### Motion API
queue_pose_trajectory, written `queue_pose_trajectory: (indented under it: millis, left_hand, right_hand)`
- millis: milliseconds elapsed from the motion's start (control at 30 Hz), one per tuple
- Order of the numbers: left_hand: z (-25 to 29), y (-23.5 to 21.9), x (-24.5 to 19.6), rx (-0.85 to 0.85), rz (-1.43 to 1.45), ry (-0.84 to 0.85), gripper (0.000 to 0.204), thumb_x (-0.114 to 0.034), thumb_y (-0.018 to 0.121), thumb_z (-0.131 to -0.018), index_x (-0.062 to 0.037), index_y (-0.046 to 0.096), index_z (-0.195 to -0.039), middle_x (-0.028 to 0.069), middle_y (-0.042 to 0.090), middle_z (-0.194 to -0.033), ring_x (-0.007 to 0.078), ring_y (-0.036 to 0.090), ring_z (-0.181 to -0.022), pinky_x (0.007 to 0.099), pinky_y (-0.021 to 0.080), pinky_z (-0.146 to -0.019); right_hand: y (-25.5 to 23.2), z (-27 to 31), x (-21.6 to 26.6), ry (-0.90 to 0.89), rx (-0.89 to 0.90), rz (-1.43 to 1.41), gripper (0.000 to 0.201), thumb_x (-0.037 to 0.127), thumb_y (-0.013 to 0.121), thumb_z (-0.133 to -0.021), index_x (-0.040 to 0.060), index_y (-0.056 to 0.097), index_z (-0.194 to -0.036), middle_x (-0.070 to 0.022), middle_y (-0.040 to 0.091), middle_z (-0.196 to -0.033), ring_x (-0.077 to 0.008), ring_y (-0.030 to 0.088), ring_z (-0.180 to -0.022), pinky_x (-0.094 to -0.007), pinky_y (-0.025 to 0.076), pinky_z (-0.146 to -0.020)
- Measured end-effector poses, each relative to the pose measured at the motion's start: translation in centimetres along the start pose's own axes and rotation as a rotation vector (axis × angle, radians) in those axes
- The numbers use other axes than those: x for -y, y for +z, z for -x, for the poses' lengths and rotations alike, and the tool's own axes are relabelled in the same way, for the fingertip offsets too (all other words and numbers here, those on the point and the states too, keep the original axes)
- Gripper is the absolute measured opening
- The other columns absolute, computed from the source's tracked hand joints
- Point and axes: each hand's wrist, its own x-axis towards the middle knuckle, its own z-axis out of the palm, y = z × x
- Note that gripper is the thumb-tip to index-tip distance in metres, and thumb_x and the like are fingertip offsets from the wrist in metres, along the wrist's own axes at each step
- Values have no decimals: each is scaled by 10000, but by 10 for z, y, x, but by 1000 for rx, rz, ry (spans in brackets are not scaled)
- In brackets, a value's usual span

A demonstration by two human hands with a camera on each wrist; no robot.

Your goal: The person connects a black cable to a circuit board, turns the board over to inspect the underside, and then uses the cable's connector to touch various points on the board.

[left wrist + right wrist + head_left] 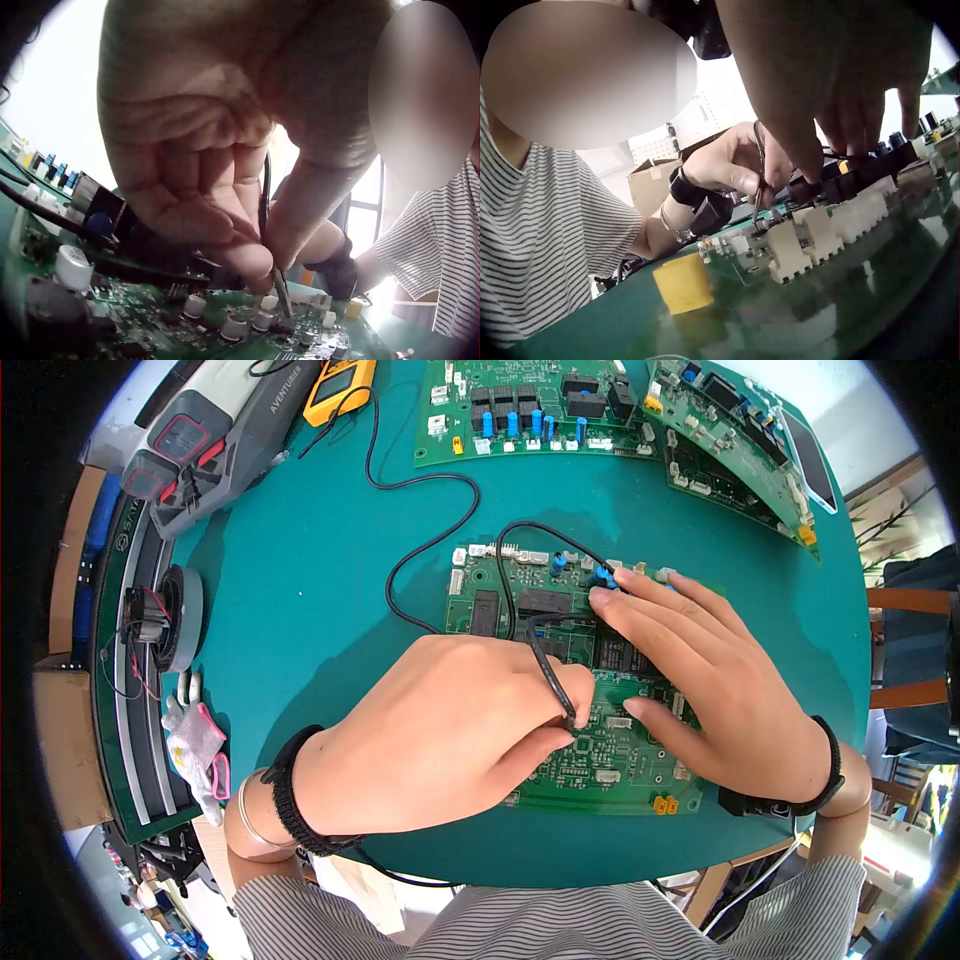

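Note:
A green circuit board (pixel 622 785) with relays, connectors and blue capacitors lies on the green mat under both hands. My left hand (pixel 440 730) is over its left part, thumb and fingers pinching a black test lead (pixel 545 665). In the left wrist view a slim metal tip (pixel 282 294) projects below the pinch, down among small components. My right hand (pixel 720 675) rests on the board's right side, fingers extended over the dark relays and its thumb apart, lower on the board. The lead loops up to the right fingertips, which partly hide it.
A yellow multimeter (pixel 340 390) stands at the back left, a black cable (pixel 465 485) running from it. More circuit boards (pixel 545 435) lie along the back. A grey case (pixel 225 445), a round speaker-like part (pixel 180 618) and work gloves (pixel 197 735) line the left edge.

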Motion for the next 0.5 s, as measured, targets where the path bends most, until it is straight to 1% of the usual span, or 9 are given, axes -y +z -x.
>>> queue_pose_trajectory:
  millis: [67, 267, 400, 500]
  left_hand:
    - [0, 0, -1, 6, -11, -6, 201, -25, 789, -806, -93, 673, -956, 54, 712, -867, 296, 706, -788, 404, 547, -655]
    - [0, 0, -1, 6, -19, 1, 210, -17, 787, -802, -95, 672, -960, 52, 711, -869, 296, 705, -788, 403, 547, -657]
    - [0, 0, 0, -1, -7, 4, 211, -19, 787, -803, -94, 671, -963, 53, 711, -869, 299, 705, -790, 403, 548, -658]
    - [0, 1, 0, 1, -1, 2, 209, -21, 786, -805, -90, 670, -965, 55, 711, -870, 302, 706, -792, 404, 550, -658]
  right_hand:
    - [2, -1, -2, -5, -29, -7, 712, 24, 736, -805, 12, 508, -1479, -149, 550, -1504, -367, 458, -1465, -553, 346, -1203]
    - [9, -5, -7, -47, -82, 57, 682, 44, 756, -800, 20, 535, -1445, -144, 575, -1459, -368, 492, -1423, -551, 374, -1179]
    - [9, -5, -7, -59, -59, 88, 714, 74, 769, -791, 31, 521, -1460, -140, 563, -1457, -369, 478, -1429, -553, 369, -1184]
    - [8, -4, -5, -50, -12, 103, 768, 108, 780, -787, 42, 485, -1493, -138, 528, -1484, -367, 448, -1446, -554, 345, -1202]
